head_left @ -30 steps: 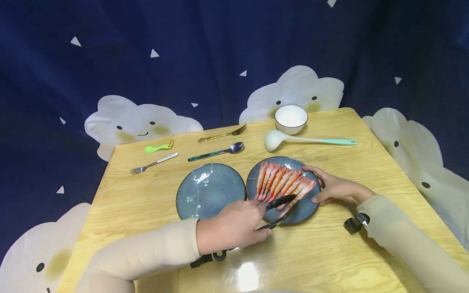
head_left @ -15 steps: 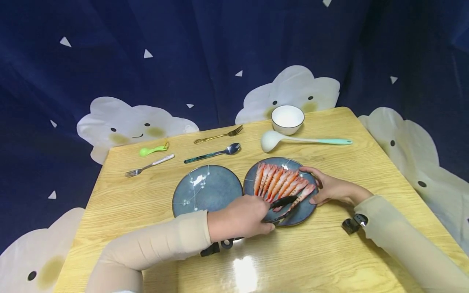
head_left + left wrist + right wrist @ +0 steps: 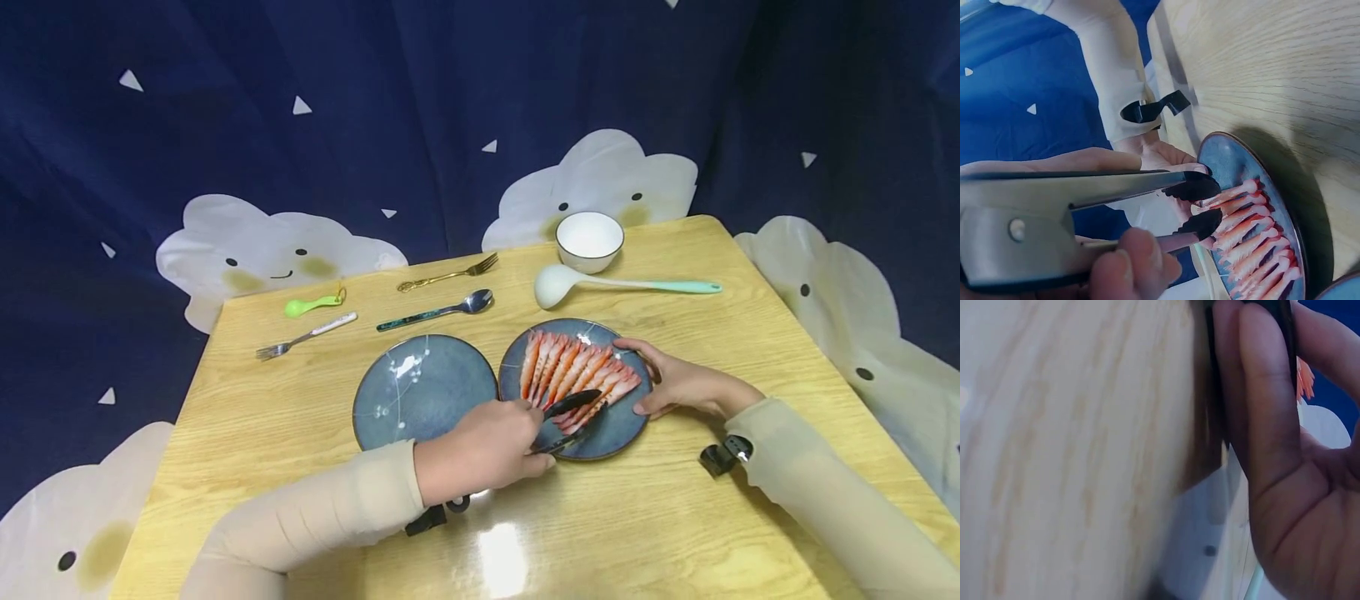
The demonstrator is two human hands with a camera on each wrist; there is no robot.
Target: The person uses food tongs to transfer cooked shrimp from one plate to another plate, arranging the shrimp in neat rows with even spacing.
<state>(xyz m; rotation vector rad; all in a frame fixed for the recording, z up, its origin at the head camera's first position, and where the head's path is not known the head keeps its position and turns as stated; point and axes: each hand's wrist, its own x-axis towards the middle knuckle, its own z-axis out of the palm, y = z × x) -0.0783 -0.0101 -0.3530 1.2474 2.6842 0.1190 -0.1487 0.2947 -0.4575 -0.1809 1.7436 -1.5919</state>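
My left hand [image 3: 483, 446] grips a pair of metal tongs with black tips [image 3: 573, 403], low over the right-hand plate [image 3: 622, 425]. On this blue-grey plate lies a row of orange-pink shrimp [image 3: 558, 362], side by side. In the left wrist view the toothed tongs tips [image 3: 1202, 224] stand apart at the end of the row, and the shrimp [image 3: 1250, 240] lean along the plate. My right hand [image 3: 686, 385] holds the plate's right rim between thumb and fingers. The right wrist view has these fingers [image 3: 1266, 394] under the dark plate edge.
A second blue-grey plate [image 3: 427, 387] sits just left, partly behind my left forearm. Farther back lie a ladle [image 3: 558, 286], a white bowl [image 3: 590, 242], a spoon [image 3: 474, 302], a gold fork [image 3: 480, 267], a silver fork [image 3: 300, 340] and green measuring spoons [image 3: 311, 306].
The rightmost shrimp, earlier angled apart from the others, now lies closer against the row. The tongs shifted with it; my right hand keeps its hold on the rim.
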